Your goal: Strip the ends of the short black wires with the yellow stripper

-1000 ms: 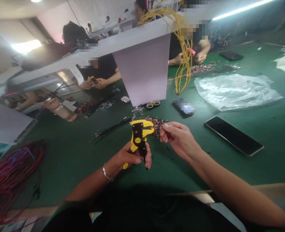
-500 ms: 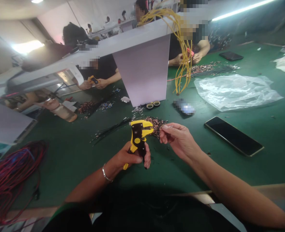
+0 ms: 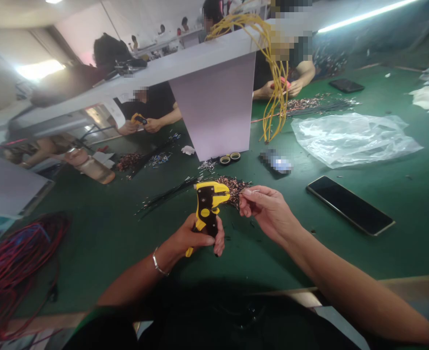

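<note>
My left hand [image 3: 190,237] is wrapped round the handles of a yellow and black wire stripper [image 3: 206,200], held upright with its jaws pointing right and closed. Just right of the jaws, my right hand [image 3: 267,206] pinches a thin short wire [image 3: 257,191] between thumb and fingertips; most of the wire is hidden by the fingers. Behind the jaws lies a heap of short dark wires with coppery ends [image 3: 238,186]. A bundle of long black wires [image 3: 170,193] stretches to the left, and small silver terminals [image 3: 207,166] lie behind it.
Two tape rolls [image 3: 230,158] sit by a white panel [image 3: 217,107]. On the right are a phone [image 3: 350,205] and a clear plastic bag [image 3: 356,138]. Red cables [image 3: 21,262] lie left, near a bottle [image 3: 90,165]. Yellow cables [image 3: 276,92] hang ahead; co-workers' hands [image 3: 152,125] work beyond.
The wire stripper's jaws have closed as my left hand squeezed its handles together. My right hand has stayed nearly in place with the wire.
</note>
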Available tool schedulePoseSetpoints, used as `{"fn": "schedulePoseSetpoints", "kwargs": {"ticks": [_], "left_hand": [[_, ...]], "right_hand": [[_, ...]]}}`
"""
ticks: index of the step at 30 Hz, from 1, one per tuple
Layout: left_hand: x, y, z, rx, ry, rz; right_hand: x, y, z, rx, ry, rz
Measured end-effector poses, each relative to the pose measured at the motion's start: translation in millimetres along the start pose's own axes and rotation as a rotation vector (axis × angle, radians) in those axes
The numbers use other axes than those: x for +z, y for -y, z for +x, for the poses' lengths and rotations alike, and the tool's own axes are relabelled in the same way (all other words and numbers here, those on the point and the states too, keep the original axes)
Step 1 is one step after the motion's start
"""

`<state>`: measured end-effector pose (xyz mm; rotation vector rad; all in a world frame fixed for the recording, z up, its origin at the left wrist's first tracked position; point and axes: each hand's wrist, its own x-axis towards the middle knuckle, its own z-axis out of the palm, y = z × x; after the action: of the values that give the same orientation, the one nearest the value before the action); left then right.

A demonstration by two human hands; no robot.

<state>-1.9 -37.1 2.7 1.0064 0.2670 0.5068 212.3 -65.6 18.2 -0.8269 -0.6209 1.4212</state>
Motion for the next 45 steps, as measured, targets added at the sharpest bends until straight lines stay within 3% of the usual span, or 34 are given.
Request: {"fn": "schedulePoseSetpoints", "kwargs": {"ticks": [19, 45], "left_hand": [[4.1, 2.4, -5.0, 0.001, -0.093, 0.055], [9.5, 2.2, -6.8, -0.023, -0.112, 0.042]], "right_hand": [[0.1, 1.3, 1.3, 0.010, -0.023, -0.007], [-2.1, -1.3, 3.8, 0.035, 0.022, 0.014]]}}
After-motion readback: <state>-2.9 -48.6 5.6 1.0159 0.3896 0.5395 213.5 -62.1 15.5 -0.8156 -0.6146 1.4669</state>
